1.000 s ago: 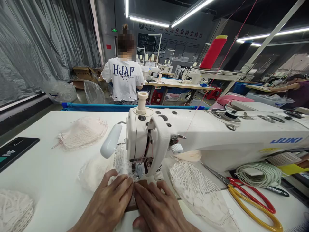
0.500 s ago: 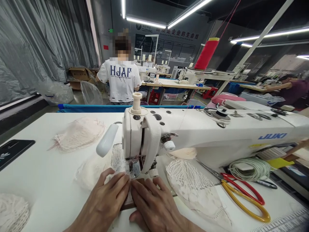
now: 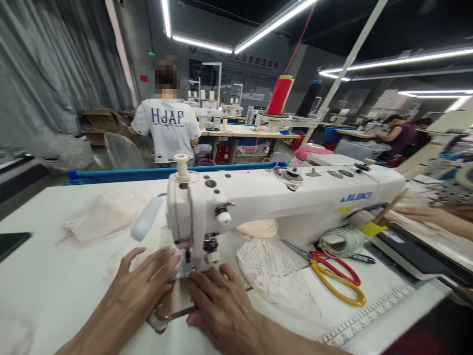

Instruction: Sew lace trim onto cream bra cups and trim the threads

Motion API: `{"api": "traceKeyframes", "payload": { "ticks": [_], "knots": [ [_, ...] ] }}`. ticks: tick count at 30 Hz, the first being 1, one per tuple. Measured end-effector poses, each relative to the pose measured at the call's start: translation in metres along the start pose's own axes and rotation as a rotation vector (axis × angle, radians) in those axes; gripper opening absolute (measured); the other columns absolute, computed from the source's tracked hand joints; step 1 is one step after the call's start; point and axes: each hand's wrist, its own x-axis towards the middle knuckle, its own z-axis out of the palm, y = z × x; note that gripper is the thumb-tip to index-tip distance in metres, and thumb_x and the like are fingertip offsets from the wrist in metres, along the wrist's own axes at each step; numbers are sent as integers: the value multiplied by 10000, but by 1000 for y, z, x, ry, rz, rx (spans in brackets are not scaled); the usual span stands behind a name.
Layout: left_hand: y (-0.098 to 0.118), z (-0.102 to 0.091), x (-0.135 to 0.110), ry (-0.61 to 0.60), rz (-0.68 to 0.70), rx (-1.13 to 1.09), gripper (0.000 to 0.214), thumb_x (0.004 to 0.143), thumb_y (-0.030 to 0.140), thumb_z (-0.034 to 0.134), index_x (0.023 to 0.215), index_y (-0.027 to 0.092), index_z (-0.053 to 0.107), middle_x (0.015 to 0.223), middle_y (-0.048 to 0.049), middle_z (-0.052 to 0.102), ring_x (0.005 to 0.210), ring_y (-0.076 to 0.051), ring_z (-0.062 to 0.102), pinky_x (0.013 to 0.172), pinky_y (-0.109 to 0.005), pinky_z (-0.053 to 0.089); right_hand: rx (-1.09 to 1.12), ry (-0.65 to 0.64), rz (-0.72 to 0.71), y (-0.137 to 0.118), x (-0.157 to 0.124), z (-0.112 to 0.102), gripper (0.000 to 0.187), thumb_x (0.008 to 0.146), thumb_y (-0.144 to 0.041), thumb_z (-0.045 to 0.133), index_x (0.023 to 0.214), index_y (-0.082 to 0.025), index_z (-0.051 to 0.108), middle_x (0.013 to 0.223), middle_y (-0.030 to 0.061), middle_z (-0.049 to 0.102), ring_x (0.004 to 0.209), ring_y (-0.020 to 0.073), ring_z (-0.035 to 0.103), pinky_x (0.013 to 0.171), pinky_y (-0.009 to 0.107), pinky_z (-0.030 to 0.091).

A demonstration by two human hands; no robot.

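Note:
A white JUKI sewing machine [image 3: 251, 197] stands in front of me, its needle area between my hands. My left hand [image 3: 146, 278] is just left of the needle, fingertips closed on the edge of a pale lace piece [image 3: 164, 239], which is blurred and partly hidden behind the hand. Close by on the right, my right hand [image 3: 221, 305] rests with bent fingers on the brownish metal bed plate [image 3: 177, 298]. Its thumb is apart from the fingers, and no cloth shows in it. A white lace piece [image 3: 269, 266] lies right of the needle.
Red-and-yellow-handled scissors [image 3: 336, 276], coiled pale cord [image 3: 342, 241] and a clear ruler [image 3: 369, 310] lie to the right. Another pale lace piece [image 3: 107, 214] and a dark phone [image 3: 13, 244] are at left. A person in a white shirt [image 3: 166, 128] is beyond the table.
The view has swung right, so the machine sits further left. My left hand has lifted slightly and parted from the right, exposing more of the bed plate.

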Motion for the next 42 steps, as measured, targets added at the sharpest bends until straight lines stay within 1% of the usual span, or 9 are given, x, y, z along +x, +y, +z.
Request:
{"api": "traceKeyframes", "payload": {
  "ticks": [5,10,13,18,21,25,30,36,42],
  "knots": [
    [-9,-50,-34,-145,-146,35,325,919,336,489,1218,209,483,1157,-81,635,1030,-213,587,977,-416,223,93,38,-116,-13,15,-5,218,924,-227,487,1120,-140,529,1100,82,615,978,228,504,819,371,338],
    [36,-78,-50,-230,-301,-158,84,840,225,601,920,224,576,857,21,651,771,-158,587,801,-314,330,145,-75,-266,-41,42,2,485,822,-458,628,1150,-130,488,1148,101,574,1023,251,481,887,420,321],
    [57,-93,-59,-226,-305,-235,128,808,283,669,893,238,585,810,45,630,767,-155,575,802,-305,320,148,-165,-252,-54,37,5,272,841,-373,628,984,-163,533,1014,54,595,944,218,501,879,415,315],
    [83,-94,-89,-109,-221,-282,485,745,563,655,1074,217,567,959,-14,650,873,-192,577,869,-340,290,234,-203,-262,-66,-2,-8,280,890,-437,551,986,-175,521,1011,30,585,916,182,502,851,371,307],
    [105,-85,-102,-1,-208,-267,198,926,342,501,1011,193,601,930,-32,661,878,-179,583,869,-344,298,238,-207,-276,-77,-23,-17,496,834,-605,517,1042,-155,516,1007,51,585,916,202,495,839,374,303],
    [127,-86,-108,84,-240,-366,295,949,95,348,930,202,623,863,-20,667,847,-151,585,854,-330,321,228,-197,-249,-92,-40,-22,206,986,-236,355,958,-155,543,909,46,596,833,175,500,772,356,302],
    [139,-112,-109,-101,-422,-735,229,927,127,402,887,226,605,820,15,633,766,-128,553,789,-272,360,515,-292,-77,-97,-50,-36,178,914,-157,445,762,-156,537,736,6,572,717,138,495,739,318,332],
    [157,-119,-107,-502,-911,-1331,339,761,489,644,689,163,582,627,34,495,603,-114,433,563,-209,320,1333,-794,436,-89,-63,-58,237,786,-362,679,761,-137,611,665,-26,540,605,91,473,525,178,352],
    [173,-108,-99,-537,-1030,-1519,437,734,560,630,666,131,573,572,39,433,553,-96,353,517,-205,269,1500,-711,517,-99,-78,-46,323,722,-430,722,796,-119,679,697,7,592,618,97,503,569,192,396]
  ]
}}
